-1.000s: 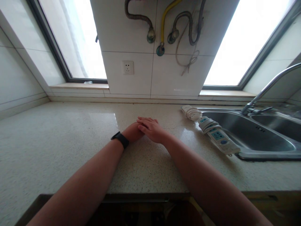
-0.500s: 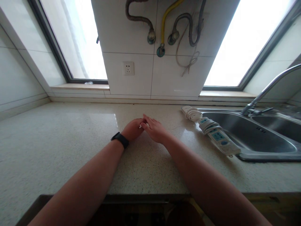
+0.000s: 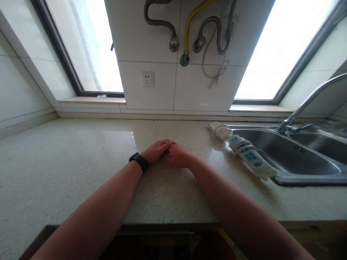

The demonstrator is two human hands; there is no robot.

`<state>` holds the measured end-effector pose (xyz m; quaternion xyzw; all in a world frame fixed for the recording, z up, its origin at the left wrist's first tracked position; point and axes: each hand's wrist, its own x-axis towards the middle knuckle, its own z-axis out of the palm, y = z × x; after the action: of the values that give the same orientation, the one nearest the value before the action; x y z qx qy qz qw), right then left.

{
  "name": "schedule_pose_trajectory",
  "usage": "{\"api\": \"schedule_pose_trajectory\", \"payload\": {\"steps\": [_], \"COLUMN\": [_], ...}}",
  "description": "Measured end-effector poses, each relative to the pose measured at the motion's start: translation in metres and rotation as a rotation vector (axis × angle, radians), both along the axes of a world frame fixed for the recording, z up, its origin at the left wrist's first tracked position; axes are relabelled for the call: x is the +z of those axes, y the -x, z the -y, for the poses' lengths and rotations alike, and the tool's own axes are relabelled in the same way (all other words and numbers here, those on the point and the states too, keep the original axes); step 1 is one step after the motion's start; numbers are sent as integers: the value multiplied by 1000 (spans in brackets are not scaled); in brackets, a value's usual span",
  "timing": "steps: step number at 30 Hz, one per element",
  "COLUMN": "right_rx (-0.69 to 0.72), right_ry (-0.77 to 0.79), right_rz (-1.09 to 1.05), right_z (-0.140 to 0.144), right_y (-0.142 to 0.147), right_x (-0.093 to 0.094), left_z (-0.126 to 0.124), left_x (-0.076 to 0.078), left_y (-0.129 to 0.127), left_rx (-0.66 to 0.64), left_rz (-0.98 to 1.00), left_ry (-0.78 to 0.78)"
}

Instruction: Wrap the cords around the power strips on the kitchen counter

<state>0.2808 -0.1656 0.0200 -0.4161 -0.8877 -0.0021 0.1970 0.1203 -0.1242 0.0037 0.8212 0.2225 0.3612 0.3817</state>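
My left hand (image 3: 156, 151), with a black watch (image 3: 139, 161) on its wrist, meets my right hand (image 3: 179, 155) above the middle of the speckled countertop (image 3: 173, 195). The left fingers lie over those of the right hand, and both hands are closed against each other. What is inside them, if anything, is hidden. To the right of my hands, apart from them, lie power strips (image 3: 251, 157) with white cords wound around them.
A steel double sink (image 3: 287, 151) with a curved faucet (image 3: 306, 103) is set into the counter at the right. The tiled wall behind carries a socket (image 3: 147, 79), a yellow pipe (image 3: 187, 32) and grey hoses. Windows stand on both sides.
My hands have closed more tightly. The left fingers now lie over the right hand, whose fingers have curled in. A small white spot seen between the hands before is hidden now.
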Motion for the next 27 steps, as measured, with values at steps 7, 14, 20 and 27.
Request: {"api": "schedule_pose_trajectory", "payload": {"steps": [7,14,20,27], "right_rx": [24,-71,-162,-313], "right_ry": [-62,-124,-157,-264], "right_rz": [-47,-25,-14,-245], "right_z": [0,3,4,4], "right_y": [0,1,-3,-25], "right_x": [0,5,6,28], "left_z": [1,5,5,-12], "left_x": [5,8,8,-4], "left_y": [-1,-1,-1,8], "left_rx": [36,52,68,250], "left_rz": [72,85,63,-67], "left_ry": [-3,-39,-123,-158]}}
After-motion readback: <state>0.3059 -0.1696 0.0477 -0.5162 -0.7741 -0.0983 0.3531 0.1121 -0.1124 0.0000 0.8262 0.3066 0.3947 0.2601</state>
